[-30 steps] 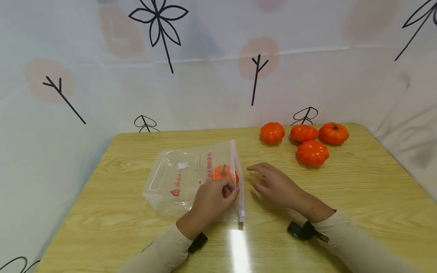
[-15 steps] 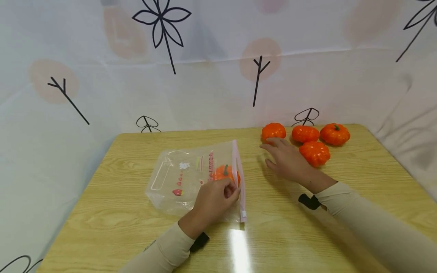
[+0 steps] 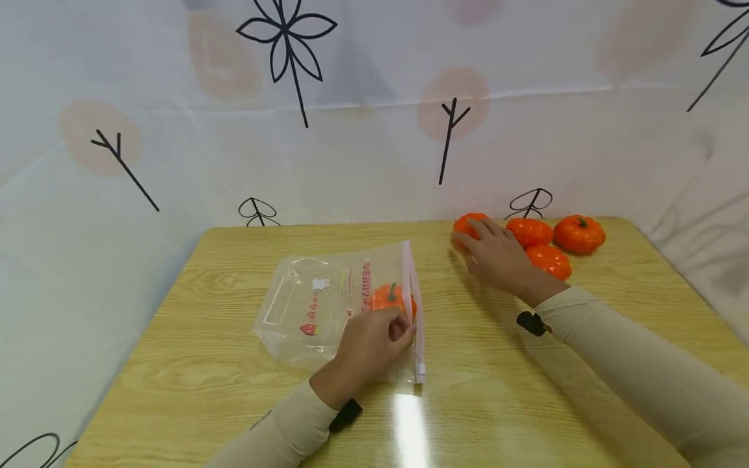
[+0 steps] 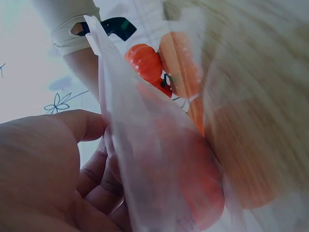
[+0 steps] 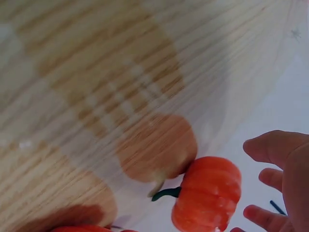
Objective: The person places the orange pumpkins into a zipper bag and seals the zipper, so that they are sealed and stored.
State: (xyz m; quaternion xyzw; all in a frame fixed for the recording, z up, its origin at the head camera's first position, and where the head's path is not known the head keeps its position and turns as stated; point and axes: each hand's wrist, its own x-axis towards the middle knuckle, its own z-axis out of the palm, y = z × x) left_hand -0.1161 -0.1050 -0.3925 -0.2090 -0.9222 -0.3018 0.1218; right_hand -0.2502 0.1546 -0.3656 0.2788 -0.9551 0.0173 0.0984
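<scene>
My left hand [image 3: 371, 348] pinches the edge of a clear plastic zip bag [image 3: 328, 292] between thumb and fingers, next to its pink zip strip [image 3: 420, 351]. Inside the bag, close to its mouth, lies an orange toy pumpkin [image 3: 387, 298] with a green stem. In the left wrist view the bag's film [image 4: 145, 159] stretches up from the thumb. My right hand [image 3: 497, 257] reaches over another toy pumpkin [image 3: 467, 224] at the table's back edge. The right wrist view shows its fingers spread beside that pumpkin [image 5: 207, 193], with a gap between them.
To the right of my right hand sit three more orange pumpkins, one flattish [image 3: 529, 233], one with its stem up [image 3: 579, 234], one nearer [image 3: 550, 260] and partly behind the wrist. A patterned white cloth [image 3: 363, 162] hangs behind the wooden table [image 3: 193, 364].
My right hand has travelled from beside the bag's mouth back and to the right, up to the leftmost loose pumpkin. The left hand keeps its hold on the bag's edge.
</scene>
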